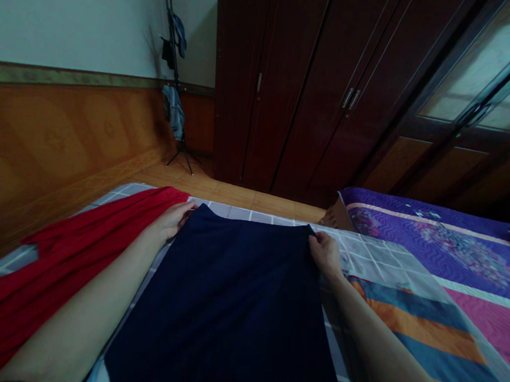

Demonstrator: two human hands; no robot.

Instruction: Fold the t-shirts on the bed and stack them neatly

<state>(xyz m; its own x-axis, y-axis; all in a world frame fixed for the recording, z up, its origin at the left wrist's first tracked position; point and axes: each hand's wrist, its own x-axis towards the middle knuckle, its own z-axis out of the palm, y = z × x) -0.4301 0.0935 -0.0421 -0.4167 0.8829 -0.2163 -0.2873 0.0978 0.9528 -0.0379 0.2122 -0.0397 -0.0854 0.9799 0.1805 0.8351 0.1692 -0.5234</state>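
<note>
A dark navy garment (239, 299) lies spread out on a grey checked sheet (270, 218), its straight far edge running between my two hands. My left hand (175, 218) pinches the far left corner, fingers closed on the cloth. The far right corner is gripped by my right hand (325, 253), thumb and fingers together. Bits of light blue and white cloth show beside the garment's near corners. A red cloth (61, 256) lies rumpled at the left, partly under my left forearm.
An orange and blue striped cloth (431, 331) lies at the right. Beyond it is a purple floral bedspread (459, 243). Dark wooden wardrobes (293, 85) stand across the tiled floor, and a coat stand (173, 55) with hanging items is at the far left.
</note>
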